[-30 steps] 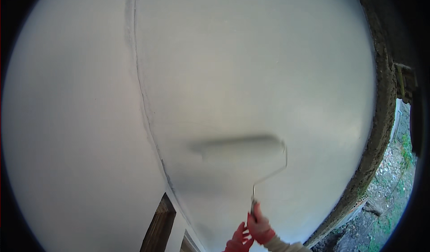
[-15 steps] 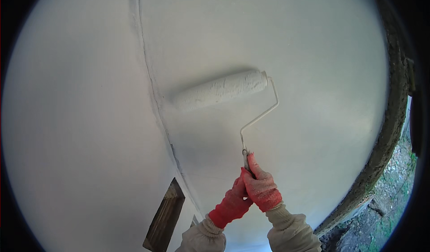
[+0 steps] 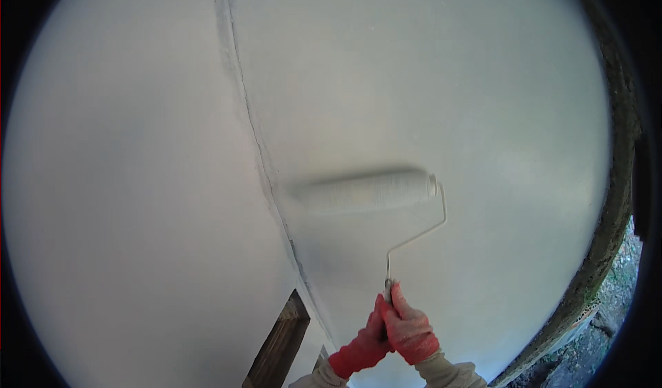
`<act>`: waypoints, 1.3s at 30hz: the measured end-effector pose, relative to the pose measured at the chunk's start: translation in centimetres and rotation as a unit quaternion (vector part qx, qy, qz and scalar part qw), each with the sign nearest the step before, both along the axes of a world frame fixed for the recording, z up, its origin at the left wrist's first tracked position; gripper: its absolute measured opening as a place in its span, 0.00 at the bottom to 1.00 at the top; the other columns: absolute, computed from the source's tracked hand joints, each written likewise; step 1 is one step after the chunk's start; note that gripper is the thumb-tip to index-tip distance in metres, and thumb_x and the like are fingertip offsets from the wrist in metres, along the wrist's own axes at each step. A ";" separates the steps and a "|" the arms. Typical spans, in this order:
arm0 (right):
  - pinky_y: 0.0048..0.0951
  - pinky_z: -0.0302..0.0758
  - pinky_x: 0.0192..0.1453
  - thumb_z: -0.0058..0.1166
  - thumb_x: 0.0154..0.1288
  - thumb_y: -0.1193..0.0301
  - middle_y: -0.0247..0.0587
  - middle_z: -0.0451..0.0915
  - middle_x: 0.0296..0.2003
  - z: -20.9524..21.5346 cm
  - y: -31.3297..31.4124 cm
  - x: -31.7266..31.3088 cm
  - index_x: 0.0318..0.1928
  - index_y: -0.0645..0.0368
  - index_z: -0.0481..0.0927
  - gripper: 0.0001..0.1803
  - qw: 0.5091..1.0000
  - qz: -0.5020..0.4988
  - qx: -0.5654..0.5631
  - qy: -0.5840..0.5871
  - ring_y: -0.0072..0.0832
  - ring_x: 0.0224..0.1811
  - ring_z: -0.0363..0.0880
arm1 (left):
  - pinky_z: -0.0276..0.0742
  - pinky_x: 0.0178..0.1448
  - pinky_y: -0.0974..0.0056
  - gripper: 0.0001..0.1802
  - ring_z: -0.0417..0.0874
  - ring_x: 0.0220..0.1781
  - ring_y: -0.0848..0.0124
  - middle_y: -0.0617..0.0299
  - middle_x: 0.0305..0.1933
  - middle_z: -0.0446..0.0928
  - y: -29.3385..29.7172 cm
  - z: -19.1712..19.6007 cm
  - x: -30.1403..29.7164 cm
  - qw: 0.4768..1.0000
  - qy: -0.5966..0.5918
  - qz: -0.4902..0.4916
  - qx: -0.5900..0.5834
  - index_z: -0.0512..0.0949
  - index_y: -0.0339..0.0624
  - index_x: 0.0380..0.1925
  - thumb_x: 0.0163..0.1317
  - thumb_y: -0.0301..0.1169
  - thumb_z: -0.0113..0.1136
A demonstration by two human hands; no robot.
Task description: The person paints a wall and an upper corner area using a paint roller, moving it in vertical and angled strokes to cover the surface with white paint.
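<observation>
A paint roller [image 3: 365,193] with a wide whitish sleeve lies almost level against the pale wall [image 3: 414,98], to the right of a dark crack line. Its bent wire frame runs from the sleeve's right end down to a short handle. Both of my hands wear red gloves and are closed together round that handle. My right hand [image 3: 412,329] sits on the right with its thumb along the grip. Just left of it, my left hand [image 3: 369,341] grips lower and is partly hidden behind the right. Most of the handle is covered by the gloves.
A crack or seam [image 3: 261,157] runs down the wall, left of the roller. A dark wood-framed opening [image 3: 279,343] lies at the lower left of my hands. The wall ends at a rough brown edge [image 3: 596,257] on the right, with leafy ground [image 3: 617,305] beyond.
The roller has moved down the wall and slightly right, and its sleeve has turned nearer to level. Both hands have gone down with it, still gripping the handle. The view has shifted a little.
</observation>
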State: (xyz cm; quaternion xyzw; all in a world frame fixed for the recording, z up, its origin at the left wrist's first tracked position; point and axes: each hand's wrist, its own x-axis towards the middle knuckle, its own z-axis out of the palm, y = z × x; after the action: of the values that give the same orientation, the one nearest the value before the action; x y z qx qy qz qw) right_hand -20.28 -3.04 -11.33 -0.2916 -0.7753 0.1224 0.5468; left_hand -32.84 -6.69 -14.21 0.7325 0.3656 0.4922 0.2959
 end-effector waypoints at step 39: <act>0.23 0.77 0.39 0.45 0.69 0.66 0.40 0.82 0.33 -9.9 -3.7 11.0 0.48 0.63 0.78 0.16 0.820 0.175 -0.516 0.175 0.24 0.34 0.80 | 0.59 0.14 0.72 0.11 0.65 0.12 0.81 0.72 0.15 0.65 0.8 14.0 -1.1 0.924 -0.212 0.282 -0.149 0.70 0.47 0.29 0.63 0.39 0.59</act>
State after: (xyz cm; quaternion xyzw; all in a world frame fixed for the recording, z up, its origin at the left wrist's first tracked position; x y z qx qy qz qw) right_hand -9.32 -6.72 -21.24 -0.3640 -0.5277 0.6475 0.4120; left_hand -33.96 -5.85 -0.19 0.4246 0.5550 0.6392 0.3211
